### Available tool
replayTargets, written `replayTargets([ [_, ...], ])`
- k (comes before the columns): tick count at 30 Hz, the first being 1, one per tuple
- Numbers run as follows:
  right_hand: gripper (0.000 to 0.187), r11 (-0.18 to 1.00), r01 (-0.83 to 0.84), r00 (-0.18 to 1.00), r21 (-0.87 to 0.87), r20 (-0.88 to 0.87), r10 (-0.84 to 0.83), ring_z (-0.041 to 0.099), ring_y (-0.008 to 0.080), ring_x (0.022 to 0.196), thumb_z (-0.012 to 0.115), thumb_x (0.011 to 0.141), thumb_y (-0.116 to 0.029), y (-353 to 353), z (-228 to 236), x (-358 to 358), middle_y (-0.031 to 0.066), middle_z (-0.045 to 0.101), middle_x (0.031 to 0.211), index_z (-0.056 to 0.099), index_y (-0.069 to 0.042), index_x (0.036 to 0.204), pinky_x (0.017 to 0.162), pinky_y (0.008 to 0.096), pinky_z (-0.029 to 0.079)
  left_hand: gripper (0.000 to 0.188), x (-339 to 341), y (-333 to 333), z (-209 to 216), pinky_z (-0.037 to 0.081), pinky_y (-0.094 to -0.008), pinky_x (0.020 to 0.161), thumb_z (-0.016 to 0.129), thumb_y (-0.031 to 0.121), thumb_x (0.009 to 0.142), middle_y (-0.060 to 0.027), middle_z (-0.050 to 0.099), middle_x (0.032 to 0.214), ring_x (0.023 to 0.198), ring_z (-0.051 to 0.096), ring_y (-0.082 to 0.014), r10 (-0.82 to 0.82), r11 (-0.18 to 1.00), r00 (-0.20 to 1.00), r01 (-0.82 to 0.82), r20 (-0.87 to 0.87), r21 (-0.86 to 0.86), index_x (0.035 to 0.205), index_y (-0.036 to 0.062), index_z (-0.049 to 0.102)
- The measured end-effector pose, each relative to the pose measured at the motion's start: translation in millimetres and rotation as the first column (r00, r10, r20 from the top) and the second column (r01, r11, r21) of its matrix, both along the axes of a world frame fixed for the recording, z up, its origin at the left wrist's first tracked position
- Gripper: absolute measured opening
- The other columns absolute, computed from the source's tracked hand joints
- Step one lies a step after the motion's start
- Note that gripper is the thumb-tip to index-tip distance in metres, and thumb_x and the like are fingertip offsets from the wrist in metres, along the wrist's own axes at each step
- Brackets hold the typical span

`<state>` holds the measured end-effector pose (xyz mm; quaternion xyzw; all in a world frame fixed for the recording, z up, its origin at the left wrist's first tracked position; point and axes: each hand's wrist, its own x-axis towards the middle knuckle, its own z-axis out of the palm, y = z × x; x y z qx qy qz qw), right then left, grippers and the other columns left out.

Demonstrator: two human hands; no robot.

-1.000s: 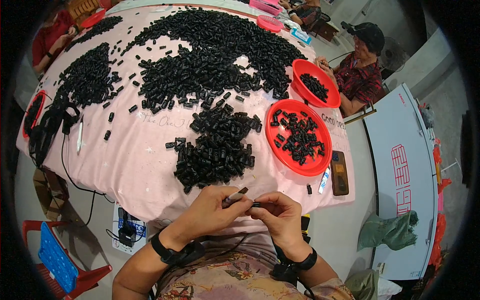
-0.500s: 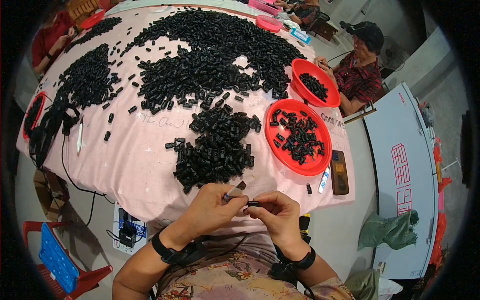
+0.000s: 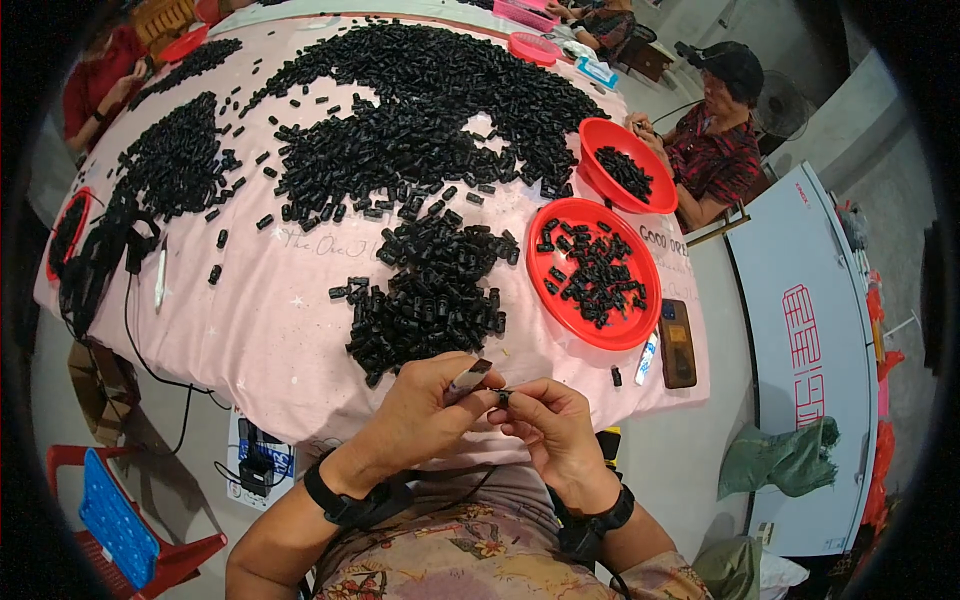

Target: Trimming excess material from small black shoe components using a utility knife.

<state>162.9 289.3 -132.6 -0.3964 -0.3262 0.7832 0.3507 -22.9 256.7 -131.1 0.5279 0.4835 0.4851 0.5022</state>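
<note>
Close to the table's near edge, my left hand point(image 3: 425, 405) is closed around a slim tool point(image 3: 466, 381) with a pale handle and a dark, flat, slanted end pointing up. Its fingertips meet those of my right hand point(image 3: 555, 430), which pinches a small black plastic piece point(image 3: 503, 398). Fingers partly cover that piece, so its full shape is hidden. Just beyond my hands lies a heap of small black cylindrical pieces point(image 3: 425, 310). To the right of the heap, a red round tray point(image 3: 541, 300) holds more of them.
Larger piles of black pieces point(image 3: 400, 140) spread over the pink tablecloth point(image 3: 260, 350). A phone point(image 3: 678, 345) lies by the right edge. One person point(image 3: 715, 150) works at the right behind a second red tray point(image 3: 592, 168); another sits at the far left. A red chair point(image 3: 180, 560) stands lower left.
The small black piece has turned in my fingertips, from lying sideways to a more end-on angle. My right fingers have shifted around it, and the tool has tilted slightly in my left hand.
</note>
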Motion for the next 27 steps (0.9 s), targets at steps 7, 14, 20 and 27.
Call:
replayTargets([
  [7,0.014,0.993,0.017,1.000,-0.115,-0.002,-0.017,0.068,0.0191,0.078,0.062,0.092,-0.013,5.0,-1.5,2.2,0.0113,0.067,0.089,0.062,0.000,0.094,0.067,0.0246,0.056,0.013,2.6,3.9,-4.6,0.043,-0.0221,0.063,0.063,0.003,0.085,-0.0011,0.058,0.081,0.072,0.054,-0.0067,-0.023,1.000,1.000,0.023,-0.021,0.019,0.098,-0.0006,0.066],
  [14,0.015,0.990,0.056,0.998,-0.129,-0.027,-0.060,0.067,0.0173,0.075,0.062,0.093,-0.018,4.5,-3.0,0.8,0.0080,0.068,0.084,0.063,-0.004,0.089,0.067,0.0264,0.055,0.021,9.7,6.4,3.5,0.046,-0.0237,0.063,0.072,0.004,0.079,-0.0050,0.060,0.087,0.074,0.058,-0.0091,-0.004,0.996,0.989,0.016,-0.145,0.083,0.098,-0.0005,0.064],
  [20,0.016,0.989,0.073,0.997,-0.130,-0.001,-0.073,0.067,0.0160,0.076,0.062,0.093,-0.019,5.1,-1.5,-2.2,0.0075,0.068,0.083,0.063,-0.004,0.087,0.068,0.0281,0.055,0.018,16.9,9.4,3.9,0.048,-0.0252,0.059,0.074,0.004,0.076,-0.0077,0.062,0.081,0.068,0.061,-0.0113,0.122,0.979,0.953,-0.069,-0.277,0.192,0.090,-0.0006,0.065],
  [27,0.017,0.985,0.041,0.999,-0.169,0.005,-0.041,0.067,0.0159,0.076,0.063,0.092,-0.021,9.0,-3.5,2.7,0.0079,0.068,0.084,0.063,-0.004,0.088,0.065,0.0248,0.054,0.011,20.2,9.9,1.3,0.046,-0.0285,0.054,0.066,0.002,0.077,-0.0107,0.061,0.074,0.060,0.060,-0.0173,0.157,0.964,0.965,-0.104,-0.210,0.243,0.087,-0.0021,0.066],
])
